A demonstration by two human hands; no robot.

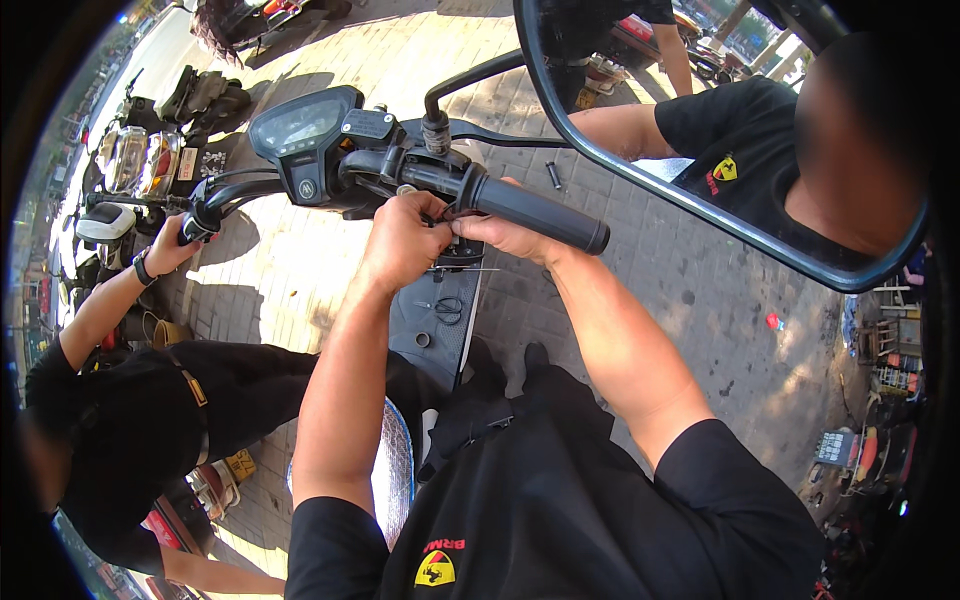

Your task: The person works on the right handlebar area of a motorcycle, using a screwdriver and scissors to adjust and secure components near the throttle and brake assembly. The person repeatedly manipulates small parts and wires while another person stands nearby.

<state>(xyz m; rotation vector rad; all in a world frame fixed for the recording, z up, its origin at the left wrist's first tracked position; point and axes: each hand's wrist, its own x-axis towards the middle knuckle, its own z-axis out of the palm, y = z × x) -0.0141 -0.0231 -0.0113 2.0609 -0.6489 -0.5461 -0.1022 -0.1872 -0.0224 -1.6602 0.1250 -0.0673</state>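
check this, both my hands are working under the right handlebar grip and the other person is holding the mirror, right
Not quite. In the head view, both hands, left hand and right hand, do work under the right grip, but the other person's hand holds the left grip, not the mirror.

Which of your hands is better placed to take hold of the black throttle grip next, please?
The right hand, probably: it already lies against the inner end of the throttle grip, just beneath it. The left hand is further inboard, fingers at the switch housing.
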